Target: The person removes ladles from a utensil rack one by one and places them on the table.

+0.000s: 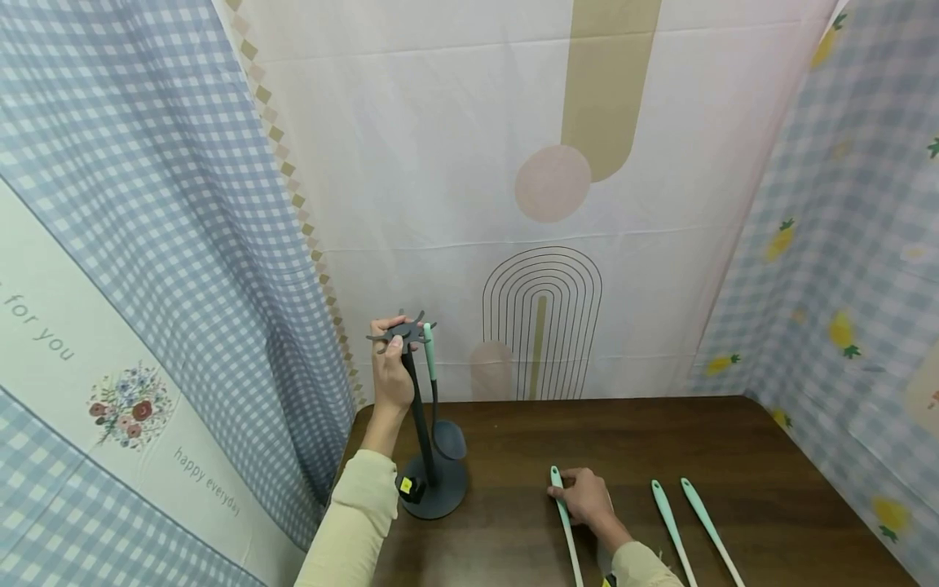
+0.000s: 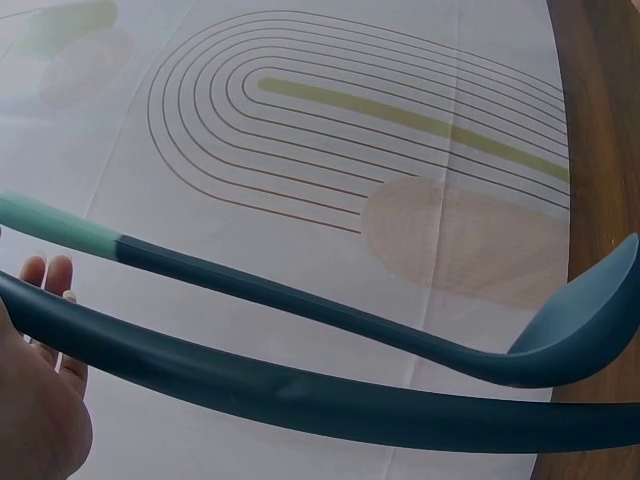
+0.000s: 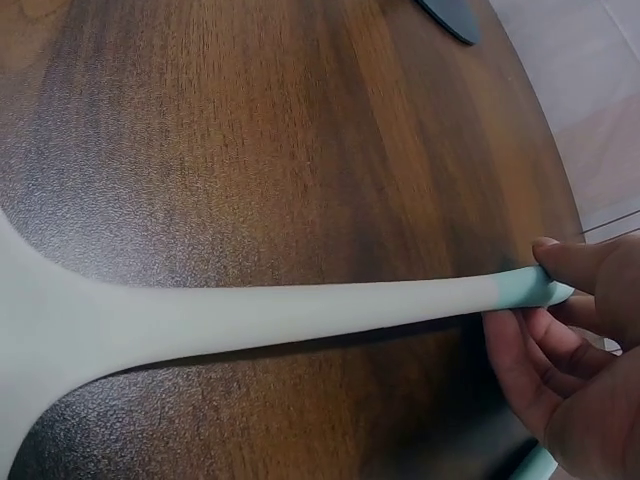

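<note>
My left hand (image 1: 391,379) grips the hooked top (image 1: 406,333) of a dark utensil stand (image 1: 418,408), thumb in front and fingers behind. From one hook hangs a dark ladle (image 2: 300,307) with a mint-green handle end, its bowl low beside the pole (image 2: 300,395). Farther right, my right hand (image 1: 587,497) pinches the mint-green handle end of a white-shafted kitchen utensil (image 1: 566,522) between thumb and fingers. In the right wrist view this utensil (image 3: 300,320) lies low over the wood and widens into a pale head, cut off at the left edge.
Two more mint-handled utensils (image 1: 664,509) (image 1: 705,518) lie on the brown table (image 1: 513,440) to the right of my right hand. The stand's round base (image 1: 440,504) rests at the table's left side. A printed cloth (image 1: 440,163) hangs behind, with checked curtains on both sides.
</note>
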Demonstrator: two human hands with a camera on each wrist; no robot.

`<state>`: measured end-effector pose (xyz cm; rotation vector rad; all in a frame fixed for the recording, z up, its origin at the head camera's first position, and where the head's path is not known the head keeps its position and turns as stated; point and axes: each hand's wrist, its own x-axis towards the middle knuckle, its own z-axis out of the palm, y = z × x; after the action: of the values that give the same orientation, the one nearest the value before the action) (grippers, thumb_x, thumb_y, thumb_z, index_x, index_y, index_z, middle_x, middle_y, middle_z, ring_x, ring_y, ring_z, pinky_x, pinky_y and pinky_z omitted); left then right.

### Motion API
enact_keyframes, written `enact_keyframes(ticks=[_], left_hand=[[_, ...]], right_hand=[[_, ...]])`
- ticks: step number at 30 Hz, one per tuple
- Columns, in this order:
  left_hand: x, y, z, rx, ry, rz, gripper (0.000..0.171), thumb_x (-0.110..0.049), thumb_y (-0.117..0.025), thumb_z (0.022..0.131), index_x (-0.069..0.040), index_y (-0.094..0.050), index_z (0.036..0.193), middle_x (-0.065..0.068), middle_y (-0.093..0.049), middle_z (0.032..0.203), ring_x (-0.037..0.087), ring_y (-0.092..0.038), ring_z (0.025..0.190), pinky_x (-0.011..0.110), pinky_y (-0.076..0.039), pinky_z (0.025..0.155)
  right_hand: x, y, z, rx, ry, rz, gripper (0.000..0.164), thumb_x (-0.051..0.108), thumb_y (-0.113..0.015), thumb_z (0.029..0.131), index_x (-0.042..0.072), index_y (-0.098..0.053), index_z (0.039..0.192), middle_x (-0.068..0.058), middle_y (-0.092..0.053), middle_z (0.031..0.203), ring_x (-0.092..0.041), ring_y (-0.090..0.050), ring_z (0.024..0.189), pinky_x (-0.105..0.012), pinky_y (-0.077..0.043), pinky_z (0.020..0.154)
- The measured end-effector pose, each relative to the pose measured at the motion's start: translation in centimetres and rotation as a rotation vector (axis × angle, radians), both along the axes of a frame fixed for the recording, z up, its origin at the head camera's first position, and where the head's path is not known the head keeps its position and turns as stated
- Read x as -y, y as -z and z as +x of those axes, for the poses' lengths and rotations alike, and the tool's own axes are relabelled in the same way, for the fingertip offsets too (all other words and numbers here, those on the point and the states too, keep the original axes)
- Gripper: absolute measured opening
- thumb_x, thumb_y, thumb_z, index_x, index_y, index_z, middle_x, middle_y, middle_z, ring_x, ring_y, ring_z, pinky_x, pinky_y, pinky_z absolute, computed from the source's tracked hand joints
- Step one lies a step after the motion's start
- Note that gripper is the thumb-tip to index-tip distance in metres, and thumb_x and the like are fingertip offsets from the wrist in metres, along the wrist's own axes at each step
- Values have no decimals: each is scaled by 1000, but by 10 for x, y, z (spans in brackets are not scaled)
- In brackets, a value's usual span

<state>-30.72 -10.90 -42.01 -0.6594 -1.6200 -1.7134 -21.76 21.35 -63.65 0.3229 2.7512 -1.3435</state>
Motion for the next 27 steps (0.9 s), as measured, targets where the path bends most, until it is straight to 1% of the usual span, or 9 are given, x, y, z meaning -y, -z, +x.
enact_keyframes(ticks=[2,5,9,12,15,17,22,27], left_hand=[[0,0,0,3,1,-1,48,-23,-35,102,12,-47,133,28,-54,125,27,-64,109,36,-51,85],[0,-1,0,6,0,-6,49,-24,-35,102,12,-47,133,28,-55,125,26,-65,110,40,-51,85],[0,-1,0,12,-4,-6,50,-24,-35,102,12,-47,133,27,-55,125,26,-64,110,38,-51,86],[0,-2,1,11,2,-2,49,-24,-35,102,12,-47,133,28,-55,125,25,-63,104,36,-50,84],[0,-2,0,5,10,4,49,-24,-35,102,13,-47,133,29,-55,125,22,-62,97,37,-50,83],[0,-1,0,1,15,8,49,-23,-35,102,13,-47,132,30,-54,124,20,-61,96,35,-50,82],[-1,-2,1,0,26,21,49,-22,-34,102,13,-46,133,31,-54,125,20,-63,102,28,-50,83],[-1,-2,1,-8,25,24,50,-22,-32,102,14,-46,134,33,-53,126,20,-64,106,28,-50,84]], right_hand=[[-1,1,0,-5,-9,-7,48,15,-85,89,-7,-71,129,-12,-67,84,-17,-63,56,-33,-57,47],[-1,3,1,-24,-19,-17,49,15,-84,90,-8,-69,131,-10,-68,80,-16,-63,54,-33,-57,47],[0,5,2,-48,-16,-15,49,14,-85,89,-8,-71,129,-7,-68,73,-15,-63,50,-33,-57,46],[1,5,2,-58,-17,5,48,15,-86,88,-8,-72,128,-7,-68,72,-14,-62,50,-32,-56,45],[1,5,3,-64,-18,26,48,16,-87,87,-7,-73,127,-8,-68,74,-13,-61,49,-32,-56,44],[1,4,3,-61,-23,23,48,16,-87,87,-7,-73,127,-9,-69,75,-14,-61,49,-32,-55,44],[2,3,3,-66,-46,18,47,15,-87,87,-7,-73,126,-9,-70,78,-13,-61,49,-32,-55,44],[5,2,3,-65,-39,24,47,13,-88,86,-7,-73,126,-18,-72,88,-13,-60,50,-32,-55,44]])
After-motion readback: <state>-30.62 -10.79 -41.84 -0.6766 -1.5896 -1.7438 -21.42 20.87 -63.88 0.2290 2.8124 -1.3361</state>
